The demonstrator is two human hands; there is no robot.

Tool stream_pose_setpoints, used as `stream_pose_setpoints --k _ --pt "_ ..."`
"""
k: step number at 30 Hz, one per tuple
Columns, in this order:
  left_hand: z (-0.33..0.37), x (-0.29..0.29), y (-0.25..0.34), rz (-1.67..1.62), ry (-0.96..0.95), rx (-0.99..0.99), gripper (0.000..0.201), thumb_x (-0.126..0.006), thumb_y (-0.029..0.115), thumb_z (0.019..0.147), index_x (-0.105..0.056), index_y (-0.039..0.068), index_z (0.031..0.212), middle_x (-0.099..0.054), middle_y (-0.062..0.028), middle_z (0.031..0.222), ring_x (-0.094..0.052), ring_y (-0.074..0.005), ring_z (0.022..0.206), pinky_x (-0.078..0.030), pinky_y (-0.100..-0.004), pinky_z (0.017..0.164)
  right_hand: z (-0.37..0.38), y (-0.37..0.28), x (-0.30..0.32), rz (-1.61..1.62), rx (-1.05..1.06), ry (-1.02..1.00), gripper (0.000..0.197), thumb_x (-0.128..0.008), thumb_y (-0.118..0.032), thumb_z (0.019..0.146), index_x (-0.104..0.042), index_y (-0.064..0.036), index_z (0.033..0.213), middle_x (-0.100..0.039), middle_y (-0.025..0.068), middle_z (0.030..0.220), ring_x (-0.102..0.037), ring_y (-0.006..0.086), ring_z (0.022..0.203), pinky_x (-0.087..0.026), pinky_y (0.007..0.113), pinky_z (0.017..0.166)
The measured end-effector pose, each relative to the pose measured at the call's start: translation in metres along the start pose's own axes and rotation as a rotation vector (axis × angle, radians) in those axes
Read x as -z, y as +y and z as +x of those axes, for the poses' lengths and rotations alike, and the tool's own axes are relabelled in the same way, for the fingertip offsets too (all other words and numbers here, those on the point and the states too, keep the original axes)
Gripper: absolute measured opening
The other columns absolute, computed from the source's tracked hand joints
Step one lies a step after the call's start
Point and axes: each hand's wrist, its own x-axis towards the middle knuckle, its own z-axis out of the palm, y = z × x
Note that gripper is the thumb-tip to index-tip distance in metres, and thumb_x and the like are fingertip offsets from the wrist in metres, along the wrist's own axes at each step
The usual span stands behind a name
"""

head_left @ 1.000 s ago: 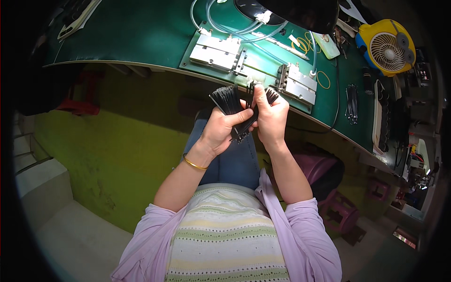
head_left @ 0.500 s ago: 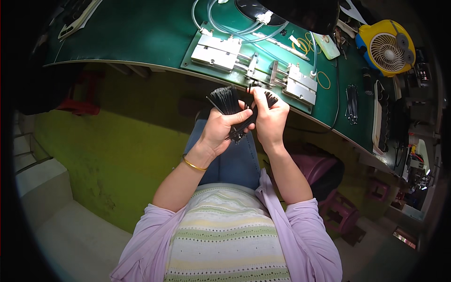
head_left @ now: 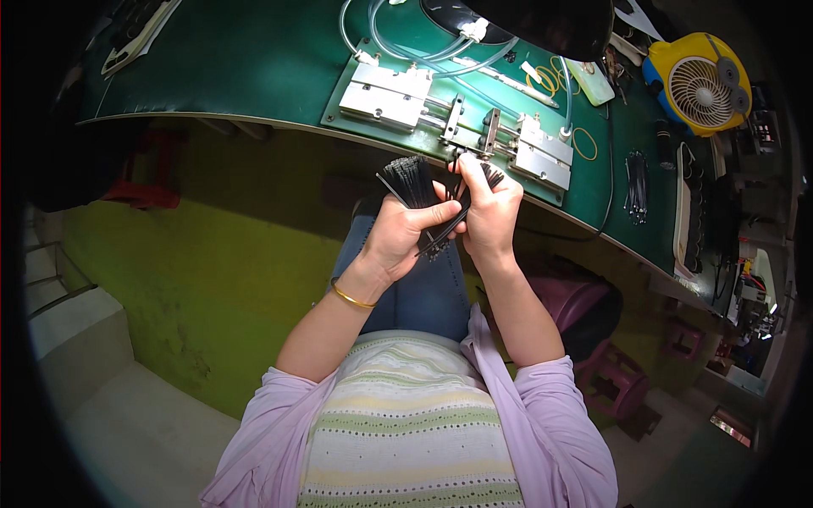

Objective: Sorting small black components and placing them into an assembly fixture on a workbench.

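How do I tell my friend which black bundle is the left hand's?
Find the green table. By its near edge, the left hand, gold bangle at the wrist, holds the black bundle. It looks fuller than the bunch in the right hand, while another dark bunch lies on the table.

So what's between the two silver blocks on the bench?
In the head view, a left plate and a right plate, both upright on metal rods, stand between the silver blocks, with a gap separating the plates.
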Motion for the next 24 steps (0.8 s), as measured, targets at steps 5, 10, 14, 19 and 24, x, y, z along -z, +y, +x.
stream_pose_setpoints --k 5,10,14,19,24 --pt "0.002 0.001 0.0 -0.033 -0.027 0.025 0.011 -0.061 0.001 0.075 -0.053 0.003 0.082 -0.058 -0.007 0.071 -0.06 -0.0166 0.061 -0.048 -0.0239 0.052 -0.003 -0.002 -0.001 -0.023 0.001 0.004 0.023 -0.055 -0.016 0.082 -0.06 0.0016 0.068 -0.053 0.0025 0.051 -0.041 0.0043 0.034 -0.029 0.018 0.028" --pt "0.0 0.004 0.001 -0.037 -0.031 0.038 0.012 -0.062 0.001 0.074 -0.053 0.003 0.081 -0.058 -0.0071 0.071 -0.06 -0.0169 0.06 -0.048 -0.024 0.052 -0.009 -0.007 0.0 -0.094 0.079 -0.079 0.024 -0.055 -0.019 0.083 -0.06 0.0021 0.071 -0.054 0.0028 0.051 -0.042 0.0045 0.034 -0.03 0.019 0.028" --pt "-0.002 0.003 0.0 -0.012 -0.004 0.019 0.013 -0.063 0.002 0.074 -0.053 0.003 0.081 -0.058 -0.0072 0.071 -0.06 -0.0169 0.06 -0.048 -0.0241 0.052 -0.009 -0.007 -0.003 -0.138 0.133 -0.05 0.023 -0.055 -0.017 0.083 -0.061 0.0029 0.075 -0.053 0.0021 0.051 -0.043 0.0046 0.035 -0.032 0.019 0.028" --pt "-0.001 0.002 0.0 0.009 0.015 0.013 0.013 -0.063 0.001 0.073 -0.053 0.003 0.081 -0.058 -0.0074 0.071 -0.06 -0.0168 0.06 -0.047 -0.0243 0.052 -0.008 -0.012 -0.005 -0.144 0.003 0.033 0.022 -0.054 -0.016 0.082 -0.062 0.0035 0.075 -0.052 0.001 0.05 -0.044 0.0048 0.035 -0.033 0.019 0.029" --pt "0.001 0.001 0.0 -0.004 -0.005 0.014 0.013 -0.063 0.001 0.073 -0.053 0.003 0.081 -0.058 -0.0075 0.071 -0.06 -0.0168 0.06 -0.047 -0.0242 0.052 -0.002 -0.004 0.001 -0.122 0.039 0.02 0.022 -0.054 -0.015 0.081 -0.062 0.0032 0.073 -0.053 0.0014 0.05 -0.043 0.0048 0.035 -0.032 0.019 0.029"
